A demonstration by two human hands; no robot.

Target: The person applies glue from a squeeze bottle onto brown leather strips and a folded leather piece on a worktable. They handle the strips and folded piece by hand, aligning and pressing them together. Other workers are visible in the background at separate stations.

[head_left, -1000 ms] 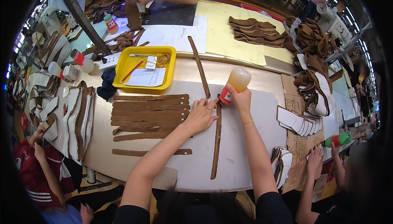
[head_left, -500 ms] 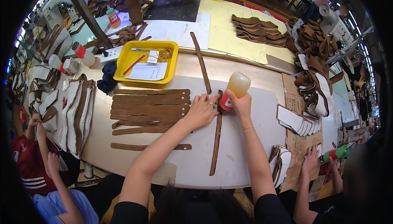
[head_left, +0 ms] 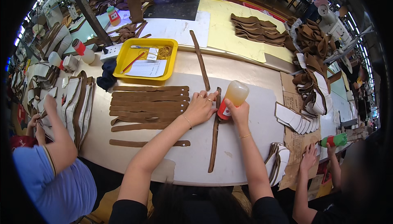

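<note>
**Brown leather strip under glue on a crowded workbench**

Brown leather runs lengthwise down the middle of the pale, glossy tabletop (head_left: 245,72) as one long narrow strip (head_left: 213,142), its lower end close to the near edge. The left hand (head_left: 200,108) lies flat on the strip's upper end, fingers spread and pressing it down, gripping nothing. The right hand (head_left: 238,112) is clenched around a translucent squeeze bottle of amber glue with a red cap (head_left: 230,99) — tipped so the cap touches the strip just beside the left fingertips.

Left of the hands a row of similar brown leather strips (head_left: 149,103) lies side by side, and one more (head_left: 149,143) rests alone nearer the front edge. Beyond them sits a yellow plastic tray (head_left: 123,62) holding a paper sheet and a red pencil, with another long strip (head_left: 199,60) slanting away beside it.

Toward the far edge the surface carries white paper and a yellow mat (head_left: 233,31) — piled with darker leather pieces. Stacks of white cut parts (head_left: 294,119) sit on cardboard at the right edge. Other workers' arms show at the left, right and far sides, and sewing machines stand in the room behind.
</note>
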